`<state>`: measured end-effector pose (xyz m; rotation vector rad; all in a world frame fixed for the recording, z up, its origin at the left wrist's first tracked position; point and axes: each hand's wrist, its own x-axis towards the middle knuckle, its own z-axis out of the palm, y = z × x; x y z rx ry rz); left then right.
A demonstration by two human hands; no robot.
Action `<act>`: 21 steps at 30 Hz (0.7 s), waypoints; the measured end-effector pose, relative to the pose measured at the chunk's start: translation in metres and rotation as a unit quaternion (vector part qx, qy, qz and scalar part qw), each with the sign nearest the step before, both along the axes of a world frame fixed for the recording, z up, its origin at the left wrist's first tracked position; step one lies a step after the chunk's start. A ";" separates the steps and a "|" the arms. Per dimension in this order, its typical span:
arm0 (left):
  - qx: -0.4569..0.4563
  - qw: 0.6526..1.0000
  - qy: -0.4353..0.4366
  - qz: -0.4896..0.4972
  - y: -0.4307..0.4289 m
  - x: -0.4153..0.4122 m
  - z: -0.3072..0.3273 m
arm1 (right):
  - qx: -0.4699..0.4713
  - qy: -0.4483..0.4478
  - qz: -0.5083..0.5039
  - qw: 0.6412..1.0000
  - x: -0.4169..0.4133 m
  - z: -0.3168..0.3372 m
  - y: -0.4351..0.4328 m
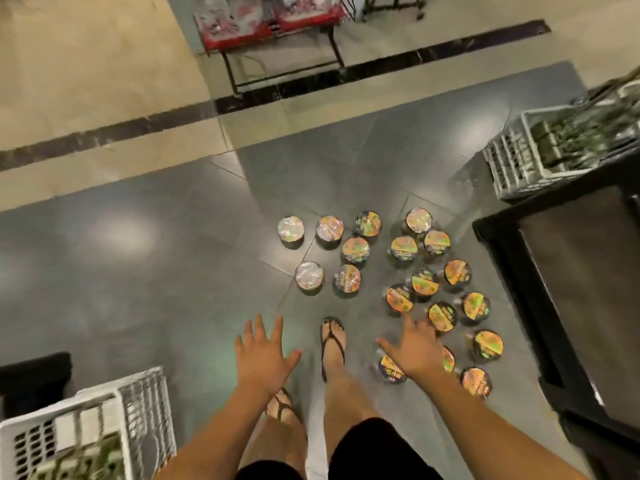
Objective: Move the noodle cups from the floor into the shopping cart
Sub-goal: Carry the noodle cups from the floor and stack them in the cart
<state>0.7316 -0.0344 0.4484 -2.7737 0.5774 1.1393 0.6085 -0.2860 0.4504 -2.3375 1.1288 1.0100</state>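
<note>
The grey tiled floor (156,254) fills most of the view, and it carries the whole job: well over a dozen noodle cups (356,249) stand upright on it, lids up, in a loose scatter. They probably stand apart, not stacked, so that each can be taken from above. The thicker group runs down the right, close along a black stand (571,271).

A white basket (138,410) sits at the lower left, near the person's left side, with green packets in it. It may be the shopping cart's basket (no wheels or handle show, so I cannot tell). No noodle cup is visible inside it. A second white crate (512,161) rests at the upper right, also packed with dark green packets. A red rack (263,32) of wrapped goods stands far off, across the dark floor stripe.

Both hands reach down with fingers spread and hold nothing. The left hand (263,358) hangs over bare floor. The right hand (415,348) is over the nearest cups, one cup (389,370) showing just under its wrist, which reads as the start of a pickup.

By this layout, every cup in view is yet to be moved.
</note>
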 end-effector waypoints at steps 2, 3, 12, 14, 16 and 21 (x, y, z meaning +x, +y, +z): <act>0.003 1.000 0.005 0.010 -0.027 0.014 -0.034 | 0.015 0.021 0.015 1.000 0.016 -0.036 -0.015; 0.004 1.000 0.010 0.015 -0.038 0.019 -0.053 | 0.016 0.023 0.020 0.999 0.023 -0.055 -0.022; -0.017 0.999 -0.028 0.008 -0.089 0.065 -0.304 | 0.008 0.000 0.068 0.998 0.079 -0.291 -0.047; -0.039 0.998 -0.056 0.014 -0.094 0.072 -0.370 | -0.004 -0.011 0.070 0.997 0.091 -0.353 -0.046; -0.069 0.995 -0.067 0.029 -0.098 0.076 -0.429 | -0.016 -0.023 0.066 0.997 0.099 -0.411 -0.045; -0.118 0.986 -0.111 0.022 -0.114 0.078 -0.535 | -0.054 -0.080 0.038 0.995 0.104 -0.517 -0.041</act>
